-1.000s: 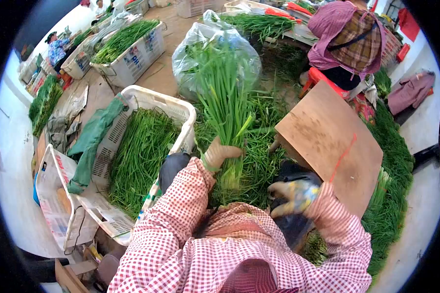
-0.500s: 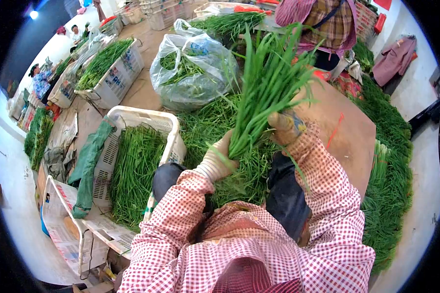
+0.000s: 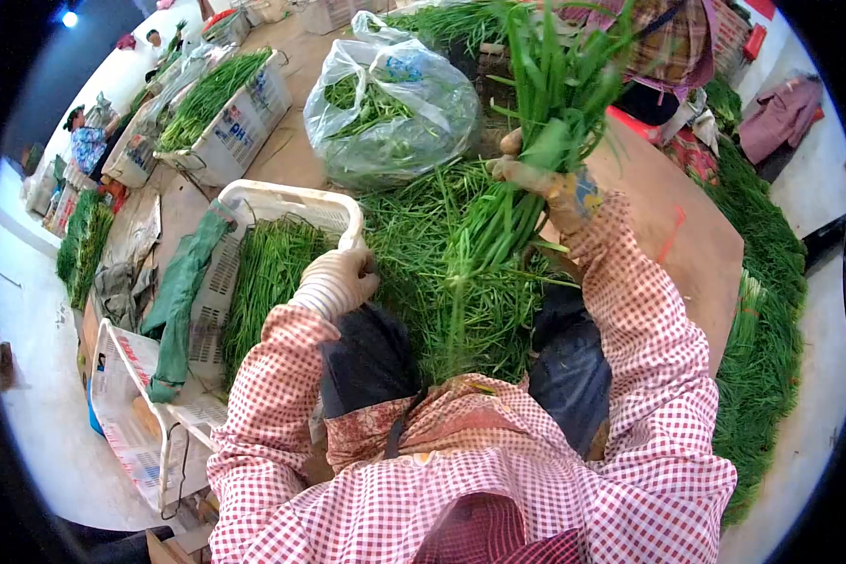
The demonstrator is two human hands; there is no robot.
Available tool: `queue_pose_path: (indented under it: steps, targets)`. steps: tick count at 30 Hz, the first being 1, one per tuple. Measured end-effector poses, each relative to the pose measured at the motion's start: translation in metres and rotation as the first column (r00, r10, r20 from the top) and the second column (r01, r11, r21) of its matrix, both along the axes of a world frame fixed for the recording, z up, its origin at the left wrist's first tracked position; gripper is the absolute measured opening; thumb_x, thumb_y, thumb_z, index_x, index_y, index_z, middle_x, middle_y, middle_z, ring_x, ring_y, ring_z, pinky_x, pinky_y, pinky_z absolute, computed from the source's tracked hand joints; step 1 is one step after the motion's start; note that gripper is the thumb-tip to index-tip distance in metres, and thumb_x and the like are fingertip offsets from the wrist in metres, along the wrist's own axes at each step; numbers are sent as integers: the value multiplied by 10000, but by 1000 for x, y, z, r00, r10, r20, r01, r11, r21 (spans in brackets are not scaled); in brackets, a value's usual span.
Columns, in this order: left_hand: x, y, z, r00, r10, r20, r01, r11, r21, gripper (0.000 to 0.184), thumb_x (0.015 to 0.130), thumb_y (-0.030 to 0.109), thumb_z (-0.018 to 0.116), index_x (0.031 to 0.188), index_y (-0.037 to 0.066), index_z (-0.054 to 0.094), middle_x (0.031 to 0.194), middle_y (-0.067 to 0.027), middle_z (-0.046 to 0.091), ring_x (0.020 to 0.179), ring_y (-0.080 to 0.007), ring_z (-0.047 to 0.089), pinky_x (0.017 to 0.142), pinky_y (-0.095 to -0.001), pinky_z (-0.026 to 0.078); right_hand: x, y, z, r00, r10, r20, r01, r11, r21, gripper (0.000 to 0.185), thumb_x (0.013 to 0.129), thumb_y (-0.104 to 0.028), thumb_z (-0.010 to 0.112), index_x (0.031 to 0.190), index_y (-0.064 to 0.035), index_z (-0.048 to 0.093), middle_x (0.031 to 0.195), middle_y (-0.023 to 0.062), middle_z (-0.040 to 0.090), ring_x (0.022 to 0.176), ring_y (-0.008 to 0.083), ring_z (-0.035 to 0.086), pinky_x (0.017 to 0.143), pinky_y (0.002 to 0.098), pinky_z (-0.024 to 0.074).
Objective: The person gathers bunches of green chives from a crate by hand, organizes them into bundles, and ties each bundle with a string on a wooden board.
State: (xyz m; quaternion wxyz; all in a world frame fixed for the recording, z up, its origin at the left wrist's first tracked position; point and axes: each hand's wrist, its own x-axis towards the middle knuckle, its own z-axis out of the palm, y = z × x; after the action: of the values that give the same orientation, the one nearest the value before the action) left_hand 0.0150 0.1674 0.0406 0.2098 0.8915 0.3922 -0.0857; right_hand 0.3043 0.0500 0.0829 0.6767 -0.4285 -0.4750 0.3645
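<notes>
My right hand [image 3: 550, 188], in a worn glove, is closed around the middle of a bunch of garlic chives [image 3: 559, 89]. The leaves point up and away, and the lower stalks hang over a pile of loose chives [image 3: 423, 282] between my knees. My left hand [image 3: 341, 280], gloved with a ribbed cuff, is curled closed beside the near right corner of a white plastic crate [image 3: 296, 199]. What is inside its fingers, if anything, is hidden. Chives [image 3: 273, 273] lie lengthwise in that crate.
Beyond the pile stands a clear plastic bag [image 3: 390, 122] of greens. Crates of chives [image 3: 221, 103] line the left, with a tipped crate [image 3: 146, 423] near me. Chives [image 3: 761, 357] heap along the right wall. Another person [image 3: 672, 47] sits ahead.
My left hand has let go of the chives' lower stalks and moved left to the crate. My right hand has risen slightly and now grips the bunch, whose stalk end swings down.
</notes>
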Motion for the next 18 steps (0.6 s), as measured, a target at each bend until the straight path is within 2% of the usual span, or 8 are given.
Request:
queue_pose_path:
  steps: [2,4,6,7,8,9,12,18]
  targets:
    - [2,-5,-26,968,154,200,-64,917,-394,391,834,307,650,1081,5,618,957,-151,680,869,-280,657,755,-401,523,11,11,-9,962,95,-255,-127,986,-112,367,827,-184,711,1125,-28,563,1053,96,618,919,185,610,823,352,533]
    - [11,-3,-81,859,461,224,174,148,-974,598,847,509,558,1151,-5,578,1023,-145,663,893,-269,642,779,-411,520,5,18,-9,752,485,-447,-521,852,50,424,835,-295,695,1160,-53,572,1125,107,608,1006,204,596,833,362,530]
    - [27,-37,-80,743,663,96,368,-284,-885,884,786,770,446,1237,14,531,1129,-156,624,970,-287,617,861,-433,509,-21,7,-20,483,708,-514,-753,636,169,442,806,-327,701,1167,-95,592,1133,96,609,1036,230,589,851,368,512]
    - [37,-48,-68,655,755,40,462,-358,-811,918,761,798,428,1247,25,526,1149,-166,610,995,-295,609,880,-438,507,-37,1,-15,635,771,-47,-771,637,31,516,691,-276,722,1167,-122,592,1099,94,607,1020,262,585,858,380,504]
    - [46,-59,-56,567,823,-37,566,-421,-709,952,737,825,411,1257,35,522,1170,-176,597,1020,-303,601,898,-443,504,-52,-5,-9,558,496,665,-637,770,-39,614,577,-225,744,1167,-149,592,1064,92,605,1004,294,581,864,392,495]
    - [56,-70,-44,490,863,-121,667,-460,-586,987,713,853,393,1267,45,517,1191,-187,584,1045,-311,594,916,-448,502,-68,-11,-3,327,148,933,-573,816,71,725,462,-173,765,1167,-176,592,1029,91,603,988,326,576,870,404,487]
    - [54,-78,-50,602,799,10,528,-388,-756,823,800,705,497,1295,47,502,1160,-176,610,1037,-301,610,911,-462,507,-112,-43,-68,171,43,984,-576,815,64,269,700,-179,595,969,-183,604,839,55,545,844,277,565,863,444,455]
    - [50,-82,-61,715,694,88,361,-258,-896,514,807,134,624,1299,68,490,1149,-121,613,933,-239,633,816,-352,548,-144,-63,-107,268,193,944,-553,833,-13,313,712,-215,596,1016,-137,607,922,47,584,939,282,584,940,445,439]
